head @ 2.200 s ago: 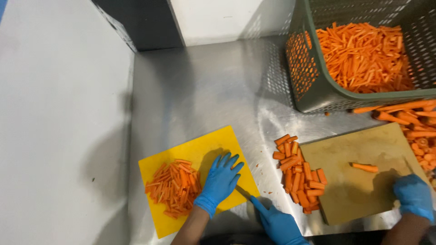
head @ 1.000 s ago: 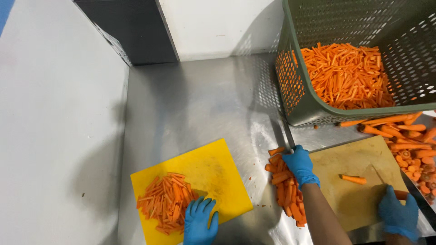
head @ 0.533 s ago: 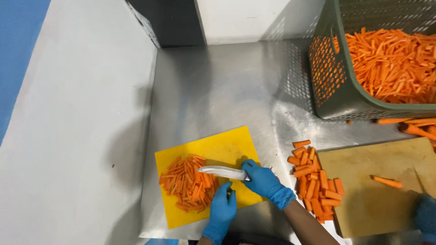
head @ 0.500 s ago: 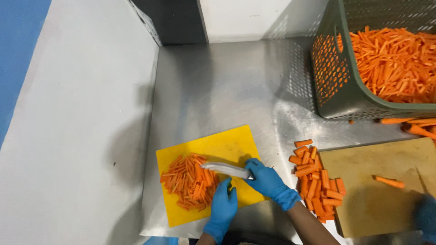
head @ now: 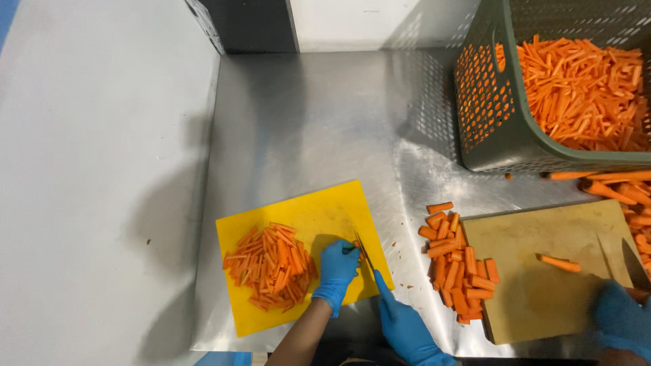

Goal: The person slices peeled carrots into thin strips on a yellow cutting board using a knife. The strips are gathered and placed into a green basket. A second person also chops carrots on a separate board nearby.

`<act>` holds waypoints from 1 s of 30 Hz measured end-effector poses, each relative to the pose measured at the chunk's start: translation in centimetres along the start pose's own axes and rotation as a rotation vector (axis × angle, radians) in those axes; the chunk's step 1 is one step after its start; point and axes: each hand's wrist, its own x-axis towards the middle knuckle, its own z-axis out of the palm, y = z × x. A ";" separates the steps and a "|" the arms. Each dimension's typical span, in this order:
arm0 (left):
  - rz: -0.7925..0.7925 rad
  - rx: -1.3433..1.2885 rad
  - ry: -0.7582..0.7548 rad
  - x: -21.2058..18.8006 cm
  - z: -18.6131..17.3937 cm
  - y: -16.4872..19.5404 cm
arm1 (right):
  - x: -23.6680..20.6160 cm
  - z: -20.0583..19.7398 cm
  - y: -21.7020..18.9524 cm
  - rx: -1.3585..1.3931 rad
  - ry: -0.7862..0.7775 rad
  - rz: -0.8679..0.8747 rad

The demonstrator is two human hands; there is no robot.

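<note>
A yellow cutting board [head: 319, 210] lies on the steel table, with a heap of cut carrot sticks [head: 271, 266] on its left half. My left hand [head: 337, 271], in a blue glove, rests on the board just right of the heap. Its fingers curl over a small carrot piece [head: 357, 245]. My right hand [head: 407, 332], also gloved, grips a knife [head: 364, 252] at the near edge. The blade points away from me and stands right against my left fingertips.
A pile of short carrot chunks [head: 458, 268] lies between the yellow board and a tan board [head: 542, 291] holding one carrot stick [head: 559, 262]. Another person's gloved hand [head: 620, 318] holds a knife [head: 634, 261] there. A green basket [head: 505, 129] of carrot sticks stands at the back right.
The knife lay flat across the board pointing left; it now stands on edge pointing away. My right hand drew back to the near edge, and my left hand moved up onto the board.
</note>
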 end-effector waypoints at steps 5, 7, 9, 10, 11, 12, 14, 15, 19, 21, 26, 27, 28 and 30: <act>-0.021 -0.013 -0.021 0.3 -0.2 -0.4 | -0.4 -0.6 -1.0 -0.037 -0.068 0.040; 0.026 -0.003 -0.014 0.3 -0.2 -0.5 | -0.6 -0.9 -1.5 -0.062 -0.080 0.054; 0.095 0.036 0.005 0.3 -0.2 -0.5 | -0.7 -1.2 -2.0 -0.057 -0.069 0.056; 0.073 0.020 0.002 0.3 -0.3 -0.5 | -0.6 -1.3 -2.3 -0.074 -0.073 0.051; 0.050 0.005 -0.003 0.2 -0.3 -0.4 | -0.6 -1.6 -2.5 -0.089 -0.077 0.048; 0.029 -0.010 -0.008 0.2 -0.4 -0.4 | -0.4 -1.9 -2.7 -0.106 -0.080 0.044; 0.039 0.025 -0.011 0.3 -0.4 -0.2 | -0.1 -2.5 -3.0 -0.120 -0.129 0.052; 0.044 0.041 -0.011 0.3 -0.5 -0.2 | 0.0 -2.8 -3.1 -0.129 -0.154 0.054; 0.081 0.143 0.002 0.6 -0.5 -0.1 | 0.7 -3.4 -2.7 -0.054 -0.207 0.073; 0.128 0.178 0.007 0.8 -0.6 -0.1 | 1.0 -3.2 -2.0 -0.060 -0.232 0.107; 0.226 0.284 0.048 0.9 -0.7 -0.6 | 1.7 -1.1 -0.5 0.017 -0.186 0.024; 0.265 0.305 0.057 1.0 -0.8 -0.7 | 1.8 -0.5 -0.4 0.062 -0.140 -0.022; 0.235 0.317 0.048 0.9 -0.8 -0.8 | 1.7 0.0 -0.2 0.004 -0.172 0.043; 0.196 0.337 0.024 0.9 -0.8 -0.7 | 1.7 1.0 0.0 -0.113 -0.215 0.175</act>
